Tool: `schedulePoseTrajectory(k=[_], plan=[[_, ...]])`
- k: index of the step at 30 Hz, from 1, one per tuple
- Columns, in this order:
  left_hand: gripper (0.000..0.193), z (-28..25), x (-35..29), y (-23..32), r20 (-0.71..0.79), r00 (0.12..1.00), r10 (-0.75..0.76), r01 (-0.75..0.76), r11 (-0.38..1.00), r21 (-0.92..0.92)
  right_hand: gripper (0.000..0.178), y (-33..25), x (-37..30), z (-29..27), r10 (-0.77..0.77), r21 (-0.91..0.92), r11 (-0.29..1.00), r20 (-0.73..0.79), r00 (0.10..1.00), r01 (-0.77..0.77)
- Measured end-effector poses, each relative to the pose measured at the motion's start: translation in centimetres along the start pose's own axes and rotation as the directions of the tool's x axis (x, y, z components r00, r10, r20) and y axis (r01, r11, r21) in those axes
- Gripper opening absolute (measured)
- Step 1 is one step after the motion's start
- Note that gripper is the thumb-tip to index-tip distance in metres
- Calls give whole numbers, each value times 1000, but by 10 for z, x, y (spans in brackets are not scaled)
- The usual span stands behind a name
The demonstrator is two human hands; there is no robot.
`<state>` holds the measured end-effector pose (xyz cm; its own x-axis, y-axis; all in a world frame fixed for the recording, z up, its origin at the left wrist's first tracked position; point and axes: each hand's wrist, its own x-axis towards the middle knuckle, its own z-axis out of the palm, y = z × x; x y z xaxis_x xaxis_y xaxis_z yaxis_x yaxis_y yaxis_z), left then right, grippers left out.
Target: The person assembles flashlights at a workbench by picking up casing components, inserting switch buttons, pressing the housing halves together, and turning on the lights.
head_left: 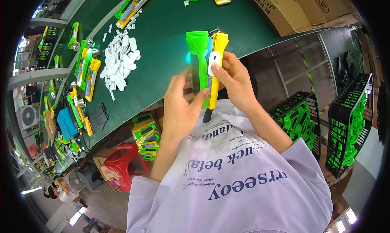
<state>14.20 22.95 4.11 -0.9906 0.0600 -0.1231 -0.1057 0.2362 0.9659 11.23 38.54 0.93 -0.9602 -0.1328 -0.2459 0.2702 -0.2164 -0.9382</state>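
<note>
Close in front of my chest, at the table's near edge, are two flashlight shell halves side by side. My left hand (178,105) grips the green half (198,44), its thumb near the bottom of the yellow half. The yellow half (220,42) sits in my right hand (237,80), fingers behind it. My right thumb presses on a white oval switch cover (213,63) on the yellow half. A blue part shows between the halves near the top, and a bluish glow lies left of the green one. A pile of white plastic covers (120,60) lies on the table to the left.
On the green table (170,26) lie several green and yellow flashlights (86,72) at left and a cardboard box (300,9) at far right. Black crates (298,121) of green parts stand right. A red stool (122,166) is below left, beside a box of flashlights (146,135).
</note>
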Motion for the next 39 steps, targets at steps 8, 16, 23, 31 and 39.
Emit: schedulePoseTrajectory(k=[8,16,23,31,39], plan=[[51,-3,2,-6,132,990,-38,58,987,-148,45,0,1,-6,1,43,999,119,993,-6],[55,-5,2,-1,156,980,-125,149,977,-155,40,-2,1,-12,24,177,982,245,969,-69],[44,-5,0,-16,76,997,29,-29,1000,-4,37,2,6,-16,75,98,989,303,950,-110],[30,-15,10,-17,29,991,-129,131,990,-46,39,6,4,-14,81,40,993,413,907,-107],[24,-18,16,-18,-14,995,-99,99,993,68,69,8,-5,-4,96,-102,993,467,879,-54]])
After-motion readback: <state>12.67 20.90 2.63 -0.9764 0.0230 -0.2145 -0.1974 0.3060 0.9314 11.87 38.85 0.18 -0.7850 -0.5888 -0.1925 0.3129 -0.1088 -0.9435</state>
